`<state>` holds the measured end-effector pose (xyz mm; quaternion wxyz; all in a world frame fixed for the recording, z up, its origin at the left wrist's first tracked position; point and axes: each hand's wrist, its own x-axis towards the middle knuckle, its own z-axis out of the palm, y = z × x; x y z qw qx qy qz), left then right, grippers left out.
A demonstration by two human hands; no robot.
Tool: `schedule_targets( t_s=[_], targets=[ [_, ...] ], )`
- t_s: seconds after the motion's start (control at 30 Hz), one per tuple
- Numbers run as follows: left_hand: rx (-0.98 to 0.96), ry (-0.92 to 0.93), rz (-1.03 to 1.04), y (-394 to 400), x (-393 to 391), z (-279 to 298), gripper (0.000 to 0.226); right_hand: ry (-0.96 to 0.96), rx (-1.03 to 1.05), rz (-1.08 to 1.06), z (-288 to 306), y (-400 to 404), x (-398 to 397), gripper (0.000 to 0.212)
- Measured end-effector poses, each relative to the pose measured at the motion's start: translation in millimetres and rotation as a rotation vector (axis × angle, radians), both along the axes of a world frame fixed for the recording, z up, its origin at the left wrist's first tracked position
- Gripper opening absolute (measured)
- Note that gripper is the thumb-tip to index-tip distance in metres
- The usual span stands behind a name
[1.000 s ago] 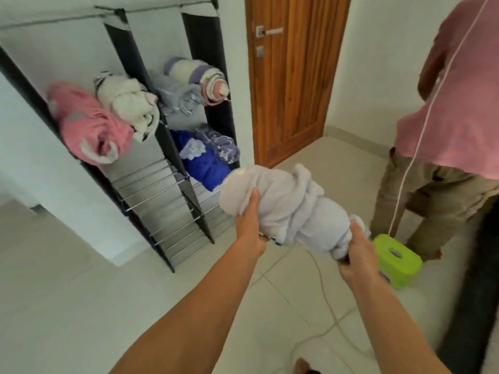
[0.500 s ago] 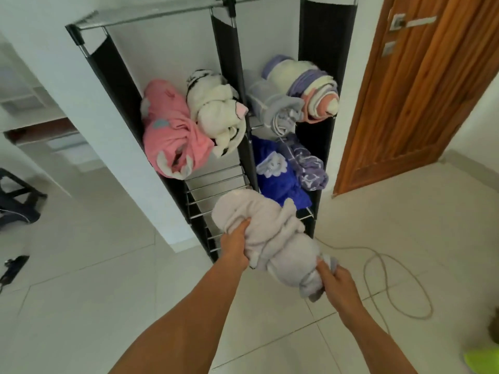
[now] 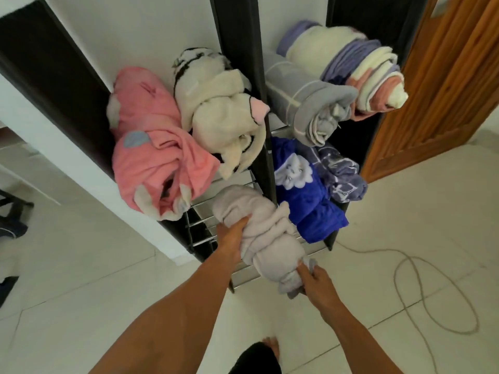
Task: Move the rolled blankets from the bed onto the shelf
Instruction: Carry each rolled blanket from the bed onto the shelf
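I hold a pale grey rolled blanket lengthwise in front of the black-framed shelf. My left hand grips its left side near the far end. My right hand grips its near end. The roll's far end lies over the bare wire rack in the lower left compartment. Above it sit a pink roll and a cream roll. The right compartments hold a grey roll, a striped cream-and-lilac roll, a blue roll and a purple patterned roll.
A wooden door stands right of the shelf. A looped cable lies on the tiled floor at the right. A white wall edge borders the shelf's left side. My foot shows at the bottom.
I have come closer to the shelf. The grey roll has moved forward and down, and its far end now reaches the lower left wire rack. Both hands keep their grip.
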<state>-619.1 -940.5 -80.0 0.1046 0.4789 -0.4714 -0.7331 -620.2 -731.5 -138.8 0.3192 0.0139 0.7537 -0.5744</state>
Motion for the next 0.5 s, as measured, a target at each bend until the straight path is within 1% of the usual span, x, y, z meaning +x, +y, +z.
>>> schedule_targets(
  t_s=[0.1,0.13,0.17,0.23,0.27,0.33,0.37,0.43,0.5],
  targets=[
    [-0.01,-0.037,-0.005,-24.7,-27.7,-5.7,0.099,-0.067,-0.083,-0.056,-10.1,-38.2,-25.3,0.033],
    [-0.01,-0.049,-0.013,-31.7,-35.9,-8.8,0.094,-0.11,-0.119,-0.067,-12.1,-51.1,-34.9,0.03],
    [-0.012,-0.063,-0.036,-36.9,-42.8,-11.3,0.085,-0.158,-0.14,-0.077,-13.8,-63.2,-44.3,0.029],
    [-0.001,-0.101,-0.095,-43.3,-53.8,-15.9,0.064,-0.236,-0.125,-0.102,-20.8,-83.3,-59.5,0.035],
    [0.006,-0.112,-0.114,-44.2,-57.0,-18.2,0.058,-0.268,-0.105,-0.113,-24.3,-90.2,-63.5,0.038],
    [0.006,-0.147,-0.121,-42.2,-59.0,-20.7,0.053,-0.331,-0.1,-0.149,-29.4,-94.9,-63.5,0.037],
    [-0.005,-0.175,-0.12,-43.0,-58.8,-23.8,0.055,-0.364,-0.118,-0.168,-31.2,-93.7,-61.5,0.034],
    [-0.033,-0.216,-0.13,-46.1,-58.7,-28.5,0.052,-0.414,-0.161,-0.187,-35.2,-89.1,-56.5,0.029],
    [-0.095,-0.264,-0.16,-50.2,-59.7,-32.2,0.044,-0.44,-0.207,-0.201,-40.8,-85.7,-55.2,0.032]
  ],
)
